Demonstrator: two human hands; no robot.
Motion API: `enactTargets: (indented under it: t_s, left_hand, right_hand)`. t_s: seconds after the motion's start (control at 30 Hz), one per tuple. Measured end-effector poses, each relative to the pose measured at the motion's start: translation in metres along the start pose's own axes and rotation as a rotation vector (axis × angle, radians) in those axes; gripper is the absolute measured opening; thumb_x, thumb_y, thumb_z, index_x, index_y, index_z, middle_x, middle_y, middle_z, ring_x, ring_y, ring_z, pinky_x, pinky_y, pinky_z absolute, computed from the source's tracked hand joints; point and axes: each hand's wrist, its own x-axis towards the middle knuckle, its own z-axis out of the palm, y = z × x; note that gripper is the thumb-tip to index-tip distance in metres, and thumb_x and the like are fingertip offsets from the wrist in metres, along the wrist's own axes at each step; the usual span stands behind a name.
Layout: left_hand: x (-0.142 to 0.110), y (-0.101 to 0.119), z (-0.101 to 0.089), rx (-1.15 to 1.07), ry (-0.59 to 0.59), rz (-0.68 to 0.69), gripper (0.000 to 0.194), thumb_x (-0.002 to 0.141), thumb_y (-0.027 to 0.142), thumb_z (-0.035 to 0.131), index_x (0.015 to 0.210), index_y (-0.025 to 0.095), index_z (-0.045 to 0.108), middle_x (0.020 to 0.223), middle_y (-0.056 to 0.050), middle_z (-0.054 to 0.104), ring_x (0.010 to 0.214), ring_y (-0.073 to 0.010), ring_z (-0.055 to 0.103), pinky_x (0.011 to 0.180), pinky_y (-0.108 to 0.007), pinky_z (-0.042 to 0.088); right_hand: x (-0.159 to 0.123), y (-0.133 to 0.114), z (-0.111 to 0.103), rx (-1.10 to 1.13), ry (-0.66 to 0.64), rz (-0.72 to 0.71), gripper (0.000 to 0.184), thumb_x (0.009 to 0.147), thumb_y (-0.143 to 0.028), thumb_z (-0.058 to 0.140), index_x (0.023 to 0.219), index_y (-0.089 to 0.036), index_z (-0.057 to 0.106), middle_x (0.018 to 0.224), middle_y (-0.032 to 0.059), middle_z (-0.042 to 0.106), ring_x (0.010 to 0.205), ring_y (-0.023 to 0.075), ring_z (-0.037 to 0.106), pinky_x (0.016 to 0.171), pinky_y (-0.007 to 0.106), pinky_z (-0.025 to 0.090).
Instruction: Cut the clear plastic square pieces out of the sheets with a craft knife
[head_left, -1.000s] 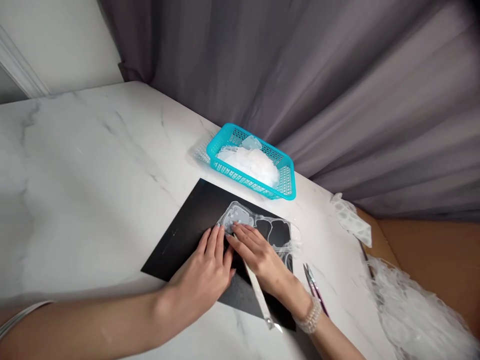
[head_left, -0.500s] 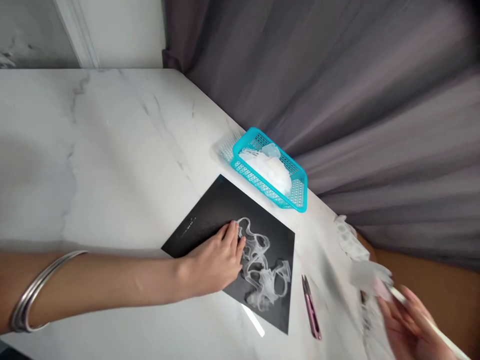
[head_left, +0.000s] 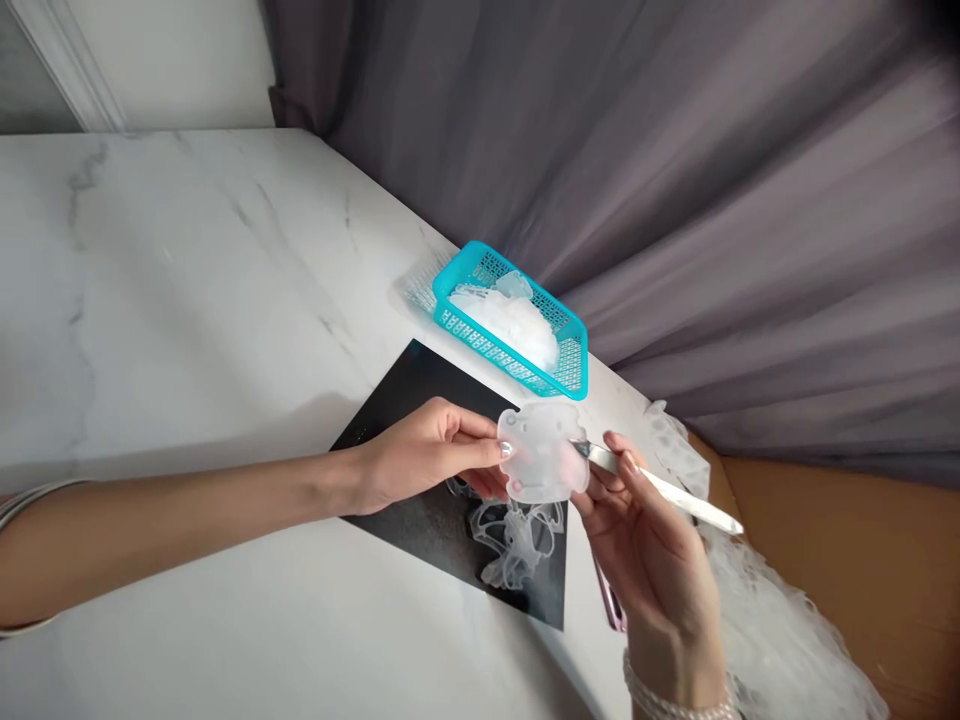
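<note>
My left hand (head_left: 442, 455) pinches the left edge of a translucent, bear-shaped flat piece (head_left: 541, 465) between thumb and fingers. A slim white tool with a dark pointed tip (head_left: 675, 492) is gripped in my right hand (head_left: 652, 560). That tip rests at the right edge of the piece, and fingertips of my right hand also touch the piece there. Below lies a black square sheet (head_left: 420, 550), partly covered by my left hand and forearm. Tangled translucent trimmings (head_left: 517, 545) sit on the sheet.
Behind the sheet stands a turquoise basket (head_left: 487, 352) holding a white heap (head_left: 517, 325). Pink snips (head_left: 609, 600) are partly hidden by my right hand. Translucent scraps (head_left: 787, 630) pile up at the right, beside a brown cardboard surface (head_left: 847, 540). A grey curtain (head_left: 637, 180) hangs behind.
My left hand has risen from the trimmings on the sheet to the flat piece. My right hand has come in from the right with the piece and the tool. The view has shifted slightly.
</note>
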Motion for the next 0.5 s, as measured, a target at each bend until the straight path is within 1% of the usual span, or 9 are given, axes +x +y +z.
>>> enactTargets:
  t_s: [0.13, 0.23, 0.33, 0.43, 0.5]
  left_hand:
    - [0.0005, -0.0009, 0.0013, 0.009, -0.016, 0.002, 0.029, 0.094, 0.028, 0.051, 0.097, 0.011, 0.074, 0.090, -0.010, 0.077, 0.084, -0.0177, 0.073, 0.082, -0.033, 0.059]
    - [0.0007, -0.0021, 0.0014, -0.002, -0.011, -0.012, 0.029, 0.094, 0.028, 0.051, 0.094, 0.011, 0.074, 0.090, -0.010, 0.077, 0.085, -0.0180, 0.073, 0.082, -0.033, 0.059]
    - [0.0006, -0.0033, 0.0005, -0.035, -0.012, -0.030, 0.028, 0.094, 0.031, 0.053, 0.090, 0.011, 0.073, 0.088, -0.009, 0.076, 0.084, -0.0172, 0.073, 0.081, -0.032, 0.059]
    - [0.0009, -0.0033, -0.0009, -0.023, -0.001, -0.025, 0.029, 0.095, 0.032, 0.052, 0.088, 0.012, 0.072, 0.086, -0.008, 0.075, 0.082, -0.0170, 0.072, 0.080, -0.032, 0.059]
    - [0.0014, -0.0024, -0.0016, 0.014, 0.009, -0.014, 0.029, 0.095, 0.032, 0.051, 0.089, 0.012, 0.072, 0.086, -0.008, 0.075, 0.081, -0.0171, 0.071, 0.079, -0.033, 0.059]
  right_hand:
    - [-0.0020, -0.0039, 0.0019, 0.107, 0.012, 0.027, 0.025, 0.099, -0.027, 0.046, 0.109, -0.030, 0.069, 0.083, 0.0022, 0.075, 0.087, 0.0190, 0.075, 0.073, 0.034, 0.065]
    - [-0.0029, -0.0058, 0.0037, 0.132, 0.035, 0.038, 0.024, 0.098, -0.027, 0.047, 0.107, -0.030, 0.069, 0.078, 0.0013, 0.074, 0.079, 0.0190, 0.074, 0.077, 0.039, 0.064]
    - [-0.0022, -0.0057, 0.0049, 0.174, 0.056, 0.069, 0.021, 0.095, -0.030, 0.053, 0.105, -0.027, 0.070, 0.081, 0.0038, 0.075, 0.082, 0.0221, 0.073, 0.080, 0.043, 0.061]
    - [-0.0012, -0.0055, 0.0048, 0.306, 0.047, 0.146, 0.017, 0.090, -0.031, 0.060, 0.101, -0.026, 0.074, 0.093, 0.0066, 0.077, 0.086, 0.0232, 0.072, 0.075, 0.039, 0.059]
    - [-0.0011, -0.0059, 0.0043, 0.370, 0.039, 0.190, 0.017, 0.089, -0.031, 0.063, 0.100, -0.026, 0.075, 0.099, 0.0074, 0.076, 0.083, 0.0210, 0.070, 0.068, 0.034, 0.056]
